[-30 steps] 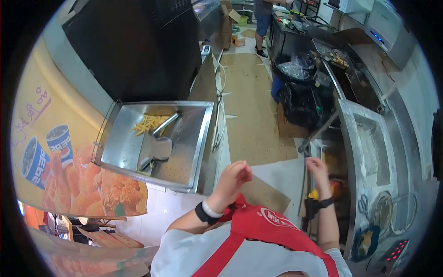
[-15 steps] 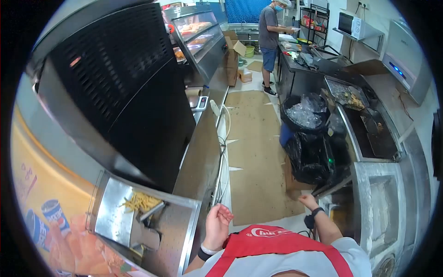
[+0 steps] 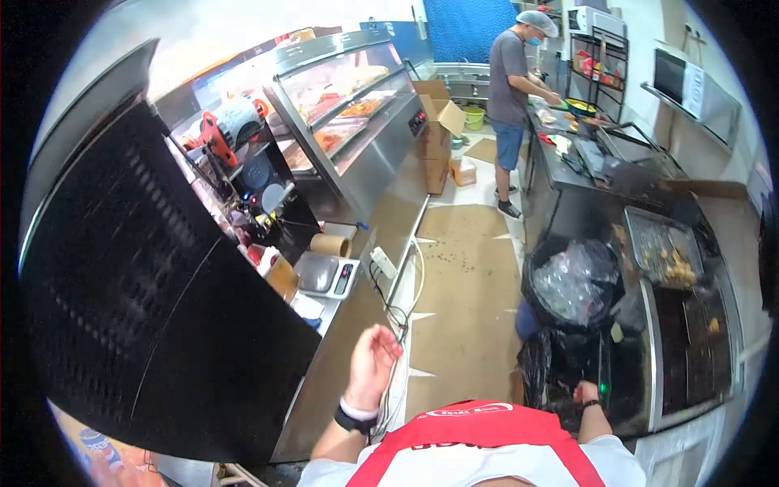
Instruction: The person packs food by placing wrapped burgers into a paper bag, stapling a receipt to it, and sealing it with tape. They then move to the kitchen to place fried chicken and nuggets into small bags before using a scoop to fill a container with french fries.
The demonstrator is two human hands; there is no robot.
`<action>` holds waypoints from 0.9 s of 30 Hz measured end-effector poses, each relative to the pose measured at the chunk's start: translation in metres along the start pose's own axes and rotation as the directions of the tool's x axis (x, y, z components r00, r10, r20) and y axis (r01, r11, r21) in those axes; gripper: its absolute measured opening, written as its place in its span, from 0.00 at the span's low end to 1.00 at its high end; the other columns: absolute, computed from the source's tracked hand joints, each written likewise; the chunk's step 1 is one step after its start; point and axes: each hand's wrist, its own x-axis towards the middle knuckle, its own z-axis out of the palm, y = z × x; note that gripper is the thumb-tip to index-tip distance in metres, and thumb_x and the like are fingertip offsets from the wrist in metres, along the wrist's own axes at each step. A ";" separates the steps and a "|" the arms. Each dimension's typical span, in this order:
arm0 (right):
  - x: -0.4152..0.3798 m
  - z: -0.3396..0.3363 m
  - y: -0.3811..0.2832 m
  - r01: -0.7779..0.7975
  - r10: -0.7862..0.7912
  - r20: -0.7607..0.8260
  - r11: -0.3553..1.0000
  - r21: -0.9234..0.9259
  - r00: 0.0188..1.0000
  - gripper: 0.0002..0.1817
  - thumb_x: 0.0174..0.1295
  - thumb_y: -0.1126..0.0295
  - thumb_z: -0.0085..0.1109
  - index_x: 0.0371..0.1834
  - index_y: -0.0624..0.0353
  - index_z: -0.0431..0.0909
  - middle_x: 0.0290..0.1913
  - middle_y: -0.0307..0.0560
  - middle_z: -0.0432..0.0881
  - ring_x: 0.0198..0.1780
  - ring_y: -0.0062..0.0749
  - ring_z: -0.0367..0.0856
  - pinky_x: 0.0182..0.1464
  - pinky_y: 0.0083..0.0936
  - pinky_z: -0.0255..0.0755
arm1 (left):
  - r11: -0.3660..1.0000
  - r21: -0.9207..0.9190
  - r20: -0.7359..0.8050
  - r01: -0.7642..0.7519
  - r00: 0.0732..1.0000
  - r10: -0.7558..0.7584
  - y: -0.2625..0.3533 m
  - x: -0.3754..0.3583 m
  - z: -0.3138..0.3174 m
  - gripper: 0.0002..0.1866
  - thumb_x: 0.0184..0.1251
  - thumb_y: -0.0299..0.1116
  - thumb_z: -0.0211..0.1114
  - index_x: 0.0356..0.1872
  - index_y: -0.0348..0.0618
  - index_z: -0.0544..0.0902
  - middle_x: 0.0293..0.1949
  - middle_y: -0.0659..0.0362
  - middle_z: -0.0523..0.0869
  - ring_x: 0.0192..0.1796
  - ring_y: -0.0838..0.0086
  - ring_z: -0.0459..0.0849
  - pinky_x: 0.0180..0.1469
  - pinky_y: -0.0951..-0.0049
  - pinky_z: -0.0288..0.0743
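Along the left of the aisle runs a long stainless-steel counter (image 3: 369,304) with a big black perforated cabinet (image 3: 138,325) at its near end and a glass-fronted heated display case (image 3: 349,105) farther up. Brown cardboard sheets (image 3: 466,300) cover the floor between this counter and the steel fryer station (image 3: 690,325) on the right, where a wire basket of fried pieces (image 3: 667,258) sits. A black bin lined with a clear plastic bag (image 3: 572,284) stands beside the fryer.

At the far end a person in a grey shirt and hairnet (image 3: 513,97) works at a dark prep counter; their hands are apart from the wearer's.

Left hand (image 3: 372,363): raised, fingers spread loosely, palm inward, holding nothing. It hangs over the counter edge, close to white cables (image 3: 403,321) that trail from a white power strip (image 3: 383,263). A small digital kitchen scale (image 3: 324,274) and a brown tape roll (image 3: 330,244) lie beyond.

Right hand (image 3: 586,393): low, near the bin and fryer front, mostly hidden; cannot tell whether it is spread or closed, or if it grips anything.

Judgement: moving up this aisle goes best with the left hand kept clear of the cables, and feet placed flat on the cardboard, whose edges could catch.
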 end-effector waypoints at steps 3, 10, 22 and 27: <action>0.025 0.125 -0.138 0.317 -0.293 0.221 0.945 -0.083 0.930 0.10 0.48 0.70 0.49 0.11 0.53 0.65 0.11 0.37 0.65 0.10 0.25 0.63 0.12 0.22 0.55 | 0.944 0.187 0.084 -0.272 0.962 0.260 0.043 0.075 0.044 0.08 0.61 0.36 0.50 0.27 0.45 0.73 0.24 0.62 0.74 0.27 0.77 0.72 0.34 0.76 0.67; -0.022 0.428 -0.389 0.715 -0.435 0.764 0.697 -0.049 0.477 0.08 0.53 0.66 0.52 0.25 0.60 0.74 0.21 0.37 0.73 0.24 0.17 0.68 0.27 0.15 0.62 | 0.753 0.302 0.086 -0.584 0.804 0.589 0.126 0.236 0.080 0.10 0.62 0.35 0.50 0.39 0.41 0.73 0.33 0.60 0.77 0.34 0.78 0.75 0.40 0.79 0.69; -0.044 0.736 -0.681 0.933 -0.622 0.770 0.176 0.314 -0.142 0.13 0.52 0.73 0.52 0.42 0.60 0.73 0.36 0.41 0.77 0.37 0.21 0.73 0.41 0.19 0.68 | 0.510 0.497 -0.082 -0.703 0.547 0.833 0.243 0.456 0.093 0.15 0.62 0.35 0.50 0.49 0.42 0.70 0.44 0.61 0.73 0.42 0.78 0.72 0.44 0.77 0.65; -0.024 0.880 -0.780 0.927 -0.665 0.648 -0.225 0.302 -0.372 0.22 0.45 0.77 0.48 0.49 0.57 0.70 0.44 0.55 0.73 0.47 0.45 0.71 0.49 0.30 0.66 | 0.522 0.467 -0.172 -0.714 0.506 0.846 0.249 0.498 0.093 0.16 0.63 0.35 0.50 0.50 0.40 0.69 0.43 0.59 0.73 0.42 0.75 0.73 0.44 0.76 0.66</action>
